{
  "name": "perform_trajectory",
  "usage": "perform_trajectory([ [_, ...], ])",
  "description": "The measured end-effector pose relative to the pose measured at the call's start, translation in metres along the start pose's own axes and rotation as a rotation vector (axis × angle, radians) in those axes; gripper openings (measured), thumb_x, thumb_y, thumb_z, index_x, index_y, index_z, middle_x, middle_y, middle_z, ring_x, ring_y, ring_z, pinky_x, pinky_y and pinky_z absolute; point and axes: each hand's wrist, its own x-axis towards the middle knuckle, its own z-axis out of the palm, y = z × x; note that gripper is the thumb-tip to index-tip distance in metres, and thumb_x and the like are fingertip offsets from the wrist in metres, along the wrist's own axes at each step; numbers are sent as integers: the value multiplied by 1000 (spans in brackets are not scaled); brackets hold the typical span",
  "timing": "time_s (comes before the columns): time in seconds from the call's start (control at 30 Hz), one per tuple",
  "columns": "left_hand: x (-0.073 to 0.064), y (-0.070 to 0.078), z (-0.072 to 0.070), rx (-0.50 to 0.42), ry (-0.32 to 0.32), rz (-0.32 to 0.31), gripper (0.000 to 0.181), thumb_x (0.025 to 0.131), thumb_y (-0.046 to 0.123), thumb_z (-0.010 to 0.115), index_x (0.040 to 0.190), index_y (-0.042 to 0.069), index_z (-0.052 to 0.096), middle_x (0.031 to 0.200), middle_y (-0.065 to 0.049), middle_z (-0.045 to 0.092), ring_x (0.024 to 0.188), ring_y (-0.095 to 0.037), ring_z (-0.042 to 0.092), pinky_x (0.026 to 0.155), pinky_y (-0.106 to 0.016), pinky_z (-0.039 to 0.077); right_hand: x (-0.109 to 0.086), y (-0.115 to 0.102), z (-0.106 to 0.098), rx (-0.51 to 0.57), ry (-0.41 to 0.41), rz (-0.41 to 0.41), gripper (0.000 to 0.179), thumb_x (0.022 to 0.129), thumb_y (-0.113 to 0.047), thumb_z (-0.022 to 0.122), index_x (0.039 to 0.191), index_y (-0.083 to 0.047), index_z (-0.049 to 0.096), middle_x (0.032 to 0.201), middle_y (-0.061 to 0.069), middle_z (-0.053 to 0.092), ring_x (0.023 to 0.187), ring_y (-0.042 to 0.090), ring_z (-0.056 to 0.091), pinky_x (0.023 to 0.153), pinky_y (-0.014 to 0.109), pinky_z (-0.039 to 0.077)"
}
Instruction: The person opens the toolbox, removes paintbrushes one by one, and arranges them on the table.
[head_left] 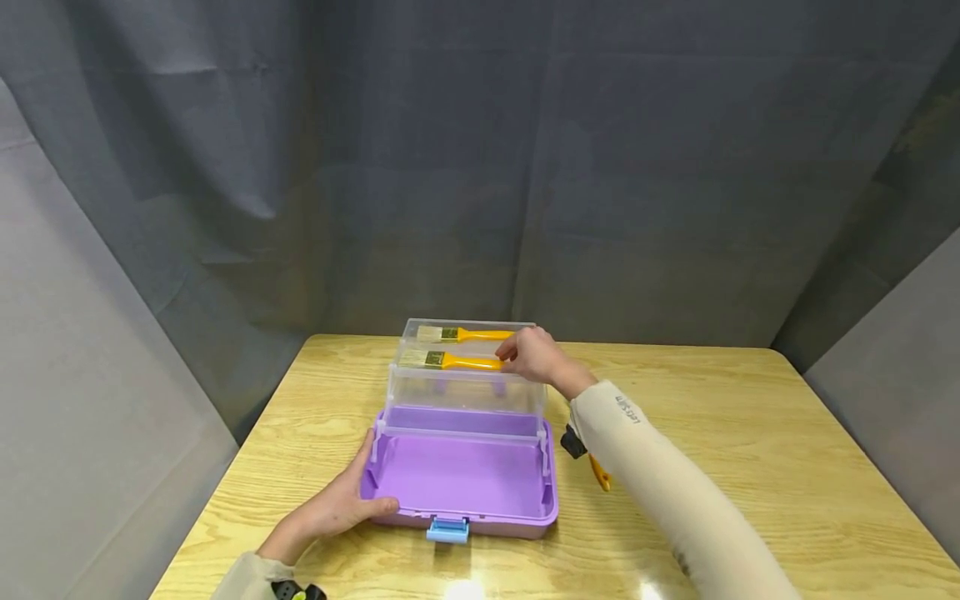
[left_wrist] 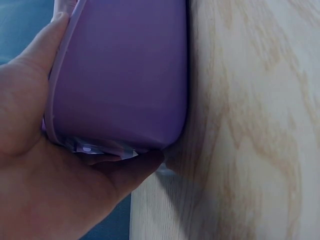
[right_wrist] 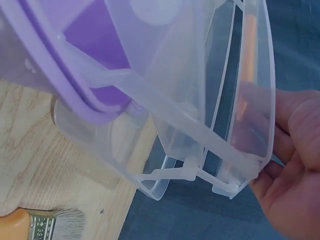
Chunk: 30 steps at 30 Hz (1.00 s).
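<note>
A purple storage box stands unfolded on the table, a blue latch at its front. Clear trays are raised on hinged arms above its back part. My left hand grips the box's left side, thumb around the front corner and fingers along the side. Two paintbrushes with yellow handles lie in the upper trays, bristles to the left: a rear paintbrush and a front paintbrush. My right hand pinches the handle end of the front paintbrush; in the right wrist view the clear tray wall partly covers its fingers.
Another paintbrush lies on the wooden table to the right of the box, mostly hidden under the right forearm in the head view. Dark curtain hangs behind the table, with pale panels at both sides.
</note>
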Motion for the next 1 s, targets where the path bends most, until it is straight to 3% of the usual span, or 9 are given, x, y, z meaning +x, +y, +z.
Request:
perform_trajectory([
  [0.13, 0, 1, 1, 7, 2, -8, 115, 83, 28, 73, 148, 8, -19, 154, -22, -14, 140, -39, -5, 110, -55, 3, 1, -1, 0, -35, -9, -13, 22, 79, -12, 77, 101, -7, 75, 96, 3, 72, 83, 15, 64, 79, 32, 53],
  [0.33, 2, 3, 1, 22, 11, -22, 115, 83, 29, 74, 148, 8, -18, 154, -22, -13, 140, -40, -4, 110, -55, 3, 0, 3, 0, 23, 12, -59, 24, 80, -8, 75, 104, -5, 74, 99, 6, 71, 88, 18, 66, 82, 33, 54],
  [0.5, 4, 2, 0, 21, 11, -1, 115, 82, 28, 74, 148, 7, -19, 154, -23, -13, 140, -39, -4, 110, -54, 2, -2, 4, 1, 187, 36, -30, 25, 85, -8, 70, 109, -5, 71, 104, 7, 69, 91, 20, 64, 81, 33, 54],
  [0.77, 6, 2, 1, 19, 9, 5, 116, 82, 28, 74, 148, 8, -19, 154, -22, -13, 140, -38, -4, 110, -54, 2, -4, -4, 0, 591, 105, 110, 27, 85, -6, 70, 112, -3, 69, 111, 14, 64, 89, 23, 63, 79, 32, 55],
  [0.87, 7, 2, 2, 11, 10, 0, 116, 82, 27, 74, 148, 8, -18, 154, -21, -13, 140, -38, -4, 110, -54, 1, -4, -6, 1, 657, 120, 131, 30, 84, -7, 71, 114, -2, 68, 114, 14, 62, 89, 23, 62, 80, 31, 54],
  [1.0, 9, 3, 2, -2, 1, 3, 116, 82, 27, 75, 148, 9, -18, 154, -20, -14, 140, -37, -6, 110, -54, 0, -5, -8, 3, 655, 137, 138, 30, 84, -6, 71, 114, -3, 69, 113, 13, 63, 88, 24, 61, 79, 30, 54],
])
